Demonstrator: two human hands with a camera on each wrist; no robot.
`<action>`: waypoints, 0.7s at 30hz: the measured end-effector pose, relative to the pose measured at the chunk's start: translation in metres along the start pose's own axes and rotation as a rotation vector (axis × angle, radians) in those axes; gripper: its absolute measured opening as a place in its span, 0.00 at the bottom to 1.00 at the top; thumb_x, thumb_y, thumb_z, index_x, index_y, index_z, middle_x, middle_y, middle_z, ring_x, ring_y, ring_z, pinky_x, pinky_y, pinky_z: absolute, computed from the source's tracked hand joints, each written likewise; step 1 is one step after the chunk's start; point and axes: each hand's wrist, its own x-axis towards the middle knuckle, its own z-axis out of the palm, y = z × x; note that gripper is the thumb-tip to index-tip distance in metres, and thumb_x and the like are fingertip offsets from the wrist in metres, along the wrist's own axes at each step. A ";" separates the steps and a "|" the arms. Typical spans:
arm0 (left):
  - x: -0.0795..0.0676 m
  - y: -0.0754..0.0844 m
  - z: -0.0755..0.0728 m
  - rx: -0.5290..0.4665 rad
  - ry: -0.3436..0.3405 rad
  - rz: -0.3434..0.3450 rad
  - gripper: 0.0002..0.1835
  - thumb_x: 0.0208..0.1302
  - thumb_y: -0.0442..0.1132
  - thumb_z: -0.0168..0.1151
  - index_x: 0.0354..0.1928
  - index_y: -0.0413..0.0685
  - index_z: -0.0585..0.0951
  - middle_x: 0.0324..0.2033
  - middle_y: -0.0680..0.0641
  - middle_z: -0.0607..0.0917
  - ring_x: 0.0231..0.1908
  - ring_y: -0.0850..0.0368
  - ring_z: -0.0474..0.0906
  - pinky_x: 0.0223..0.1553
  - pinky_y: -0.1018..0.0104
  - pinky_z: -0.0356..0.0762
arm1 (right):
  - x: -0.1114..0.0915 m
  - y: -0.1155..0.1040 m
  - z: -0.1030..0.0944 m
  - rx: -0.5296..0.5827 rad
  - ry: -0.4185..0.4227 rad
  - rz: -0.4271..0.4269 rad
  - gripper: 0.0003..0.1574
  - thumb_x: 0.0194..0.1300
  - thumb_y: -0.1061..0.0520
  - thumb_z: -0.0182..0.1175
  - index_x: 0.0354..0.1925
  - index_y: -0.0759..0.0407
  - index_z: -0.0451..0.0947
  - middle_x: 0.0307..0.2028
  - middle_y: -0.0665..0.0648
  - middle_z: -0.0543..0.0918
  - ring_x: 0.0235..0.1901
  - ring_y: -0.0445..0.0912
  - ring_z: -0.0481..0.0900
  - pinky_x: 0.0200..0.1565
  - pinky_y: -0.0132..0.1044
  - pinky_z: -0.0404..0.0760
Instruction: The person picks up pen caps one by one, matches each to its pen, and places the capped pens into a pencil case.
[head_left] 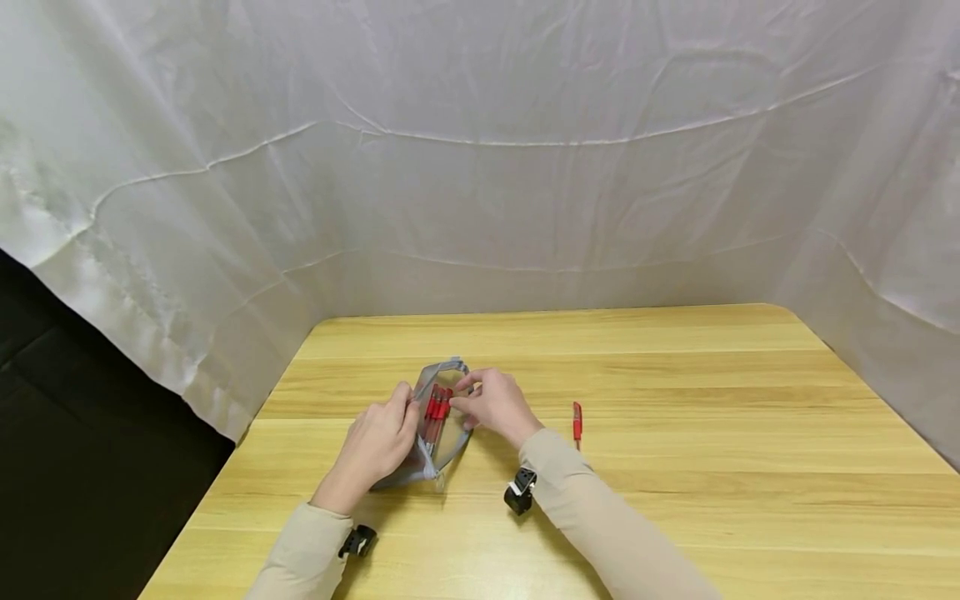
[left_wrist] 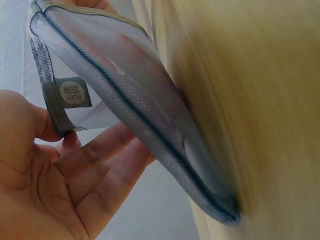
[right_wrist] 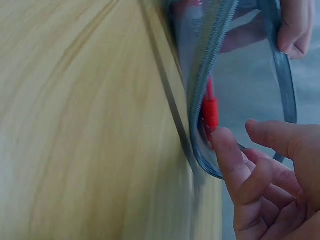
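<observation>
A grey mesh zip pouch (head_left: 399, 477) with its mouth spread wide stands on the table, left of centre. Several red-capped pens (head_left: 437, 404) lie side by side inside. My left hand (head_left: 378, 437) pinches the pouch's edge between thumb and fingers; in the left wrist view other fingers lie behind the mesh. At the mouth's right side is my right hand (head_left: 498, 406), thumb and index finger apart. The right wrist view shows its index fingertip by a red pen cap (right_wrist: 212, 112) inside the zip edge; whether they touch is unclear. Apart lies one loose red pen (head_left: 577, 421), its lower end hidden by the right sleeve.
The wood-grain table (head_left: 697, 450) carries the pouch and the loose pen. White cloth (head_left: 525, 208) hangs behind the table and along its sides. A dark area (head_left: 90, 467) lies beyond the left edge. Black cameras (head_left: 519, 492) are strapped to both wrists.
</observation>
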 end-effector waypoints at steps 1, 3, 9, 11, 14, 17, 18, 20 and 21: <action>0.000 0.000 0.000 0.000 -0.002 -0.002 0.09 0.85 0.41 0.47 0.41 0.50 0.70 0.18 0.53 0.68 0.15 0.60 0.61 0.18 0.67 0.56 | -0.001 0.000 -0.002 0.010 -0.007 0.000 0.20 0.68 0.57 0.75 0.56 0.61 0.85 0.35 0.61 0.91 0.24 0.48 0.90 0.34 0.41 0.89; 0.000 0.000 0.001 -0.002 -0.002 -0.002 0.09 0.85 0.42 0.47 0.41 0.50 0.70 0.18 0.53 0.68 0.15 0.60 0.61 0.18 0.67 0.56 | -0.002 0.001 -0.005 0.026 -0.022 0.001 0.21 0.68 0.57 0.74 0.57 0.62 0.85 0.36 0.62 0.92 0.26 0.50 0.91 0.34 0.42 0.90; -0.001 0.000 0.001 -0.002 -0.003 -0.008 0.10 0.85 0.42 0.47 0.40 0.50 0.70 0.18 0.52 0.68 0.15 0.60 0.61 0.18 0.67 0.56 | -0.006 0.003 -0.016 0.058 -0.063 0.017 0.25 0.70 0.57 0.73 0.62 0.62 0.83 0.38 0.62 0.92 0.29 0.54 0.92 0.34 0.43 0.90; -0.001 0.000 0.001 0.000 0.000 -0.008 0.10 0.85 0.42 0.47 0.40 0.50 0.70 0.18 0.52 0.68 0.15 0.59 0.61 0.18 0.66 0.56 | -0.006 0.004 -0.018 0.070 -0.074 0.019 0.25 0.70 0.56 0.73 0.62 0.61 0.83 0.39 0.62 0.92 0.30 0.54 0.92 0.35 0.44 0.91; -0.001 0.001 0.000 0.002 0.002 -0.007 0.10 0.85 0.42 0.47 0.39 0.50 0.69 0.18 0.52 0.67 0.15 0.59 0.61 0.18 0.67 0.56 | -0.008 0.005 -0.023 0.087 -0.082 0.026 0.25 0.70 0.56 0.73 0.62 0.60 0.83 0.42 0.63 0.92 0.31 0.55 0.92 0.35 0.44 0.91; -0.001 0.001 0.000 -0.001 0.000 -0.005 0.10 0.85 0.42 0.47 0.39 0.50 0.69 0.18 0.52 0.67 0.15 0.59 0.60 0.18 0.67 0.55 | -0.009 0.007 -0.027 0.092 -0.088 0.033 0.25 0.70 0.57 0.73 0.62 0.60 0.83 0.43 0.64 0.92 0.31 0.55 0.93 0.36 0.44 0.91; -0.001 0.001 0.000 -0.002 -0.001 -0.005 0.10 0.85 0.42 0.47 0.39 0.50 0.69 0.18 0.52 0.67 0.15 0.60 0.60 0.18 0.67 0.55 | -0.010 0.007 -0.029 0.091 -0.090 0.033 0.25 0.70 0.57 0.73 0.62 0.60 0.83 0.43 0.64 0.92 0.31 0.55 0.93 0.36 0.44 0.91; -0.001 0.001 0.000 -0.003 -0.003 -0.005 0.10 0.85 0.42 0.47 0.39 0.50 0.69 0.18 0.52 0.67 0.15 0.60 0.60 0.18 0.68 0.55 | -0.011 0.008 -0.032 0.081 -0.092 0.032 0.24 0.70 0.56 0.73 0.62 0.60 0.83 0.43 0.63 0.92 0.31 0.55 0.93 0.35 0.44 0.91; -0.001 0.001 0.000 -0.002 -0.003 -0.004 0.10 0.86 0.42 0.47 0.39 0.50 0.69 0.18 0.52 0.67 0.15 0.60 0.60 0.18 0.68 0.55 | -0.012 0.008 -0.034 0.077 -0.094 0.032 0.24 0.70 0.56 0.73 0.62 0.59 0.83 0.43 0.63 0.92 0.31 0.55 0.93 0.35 0.44 0.90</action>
